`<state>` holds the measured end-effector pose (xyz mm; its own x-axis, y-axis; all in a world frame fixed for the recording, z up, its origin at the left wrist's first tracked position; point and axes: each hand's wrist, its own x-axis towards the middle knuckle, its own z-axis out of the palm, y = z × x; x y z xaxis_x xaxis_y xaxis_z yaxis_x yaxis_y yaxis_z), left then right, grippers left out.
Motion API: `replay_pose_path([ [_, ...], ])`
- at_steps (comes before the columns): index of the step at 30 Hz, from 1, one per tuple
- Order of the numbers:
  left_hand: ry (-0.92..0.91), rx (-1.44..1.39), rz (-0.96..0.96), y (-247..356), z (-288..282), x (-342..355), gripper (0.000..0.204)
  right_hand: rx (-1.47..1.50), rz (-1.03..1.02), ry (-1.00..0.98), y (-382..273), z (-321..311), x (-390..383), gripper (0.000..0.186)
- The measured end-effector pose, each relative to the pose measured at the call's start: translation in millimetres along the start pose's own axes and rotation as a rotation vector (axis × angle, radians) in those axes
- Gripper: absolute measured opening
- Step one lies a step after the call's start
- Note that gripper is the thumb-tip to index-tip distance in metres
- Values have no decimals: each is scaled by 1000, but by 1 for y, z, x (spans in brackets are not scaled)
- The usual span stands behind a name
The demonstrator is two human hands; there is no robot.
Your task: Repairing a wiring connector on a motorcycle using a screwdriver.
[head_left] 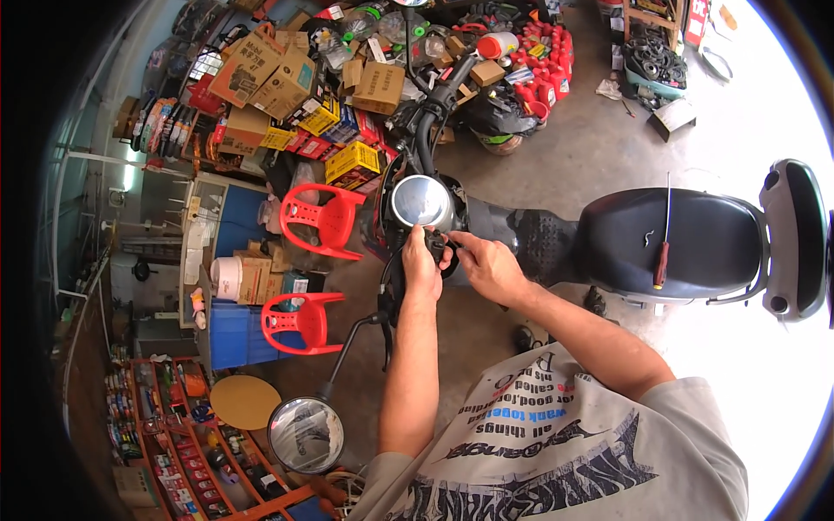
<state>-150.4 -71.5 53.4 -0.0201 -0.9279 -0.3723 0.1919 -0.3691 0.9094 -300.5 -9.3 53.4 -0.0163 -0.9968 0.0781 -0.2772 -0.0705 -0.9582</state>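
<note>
A motorcycle stands across in front of me, its round gauge (420, 201) just beyond my hands. My left hand (422, 265) is closed around a small black part that looks like a handlebar switch housing (436, 247). From the right, my right hand (491, 267) reaches to the same part with thumb and forefinger pinched together. Whatever lies between those fingertips is too small to make out. On the black seat (612, 247) rests a long screwdriver (662, 260) with a red handle, beside a small bent metal piece (648, 238).
A round mirror (306, 434) sticks out on its stalk at the lower left. Two red plastic chairs (320, 217) stand left of the motorcycle. Piled cardboard boxes (287, 82) and red bottles (547, 69) lie beyond the handlebar. A rear top box (795, 239) sits behind the seat.
</note>
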Motion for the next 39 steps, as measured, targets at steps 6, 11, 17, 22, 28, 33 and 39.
replay_pose_path([
  [6,60,72,24,-2,7,-2,32,74,-35,-8,0,9,6,31],
  [11,46,78,29,-2,5,-2,32,18,-21,-30,-3,7,6,34],
  [17,62,105,58,-3,12,-6,32,-24,-30,-29,-4,3,4,34],
  [22,49,118,81,-1,13,-10,31,-15,-48,-19,-5,1,1,32],
  [28,83,146,74,-2,14,-10,33,-23,-77,-29,0,1,2,30],
  [33,73,156,51,-2,9,-5,30,-97,-119,-11,7,6,5,28],
  [39,108,215,76,-2,12,-10,30,-71,-121,-65,-1,2,3,28],
])
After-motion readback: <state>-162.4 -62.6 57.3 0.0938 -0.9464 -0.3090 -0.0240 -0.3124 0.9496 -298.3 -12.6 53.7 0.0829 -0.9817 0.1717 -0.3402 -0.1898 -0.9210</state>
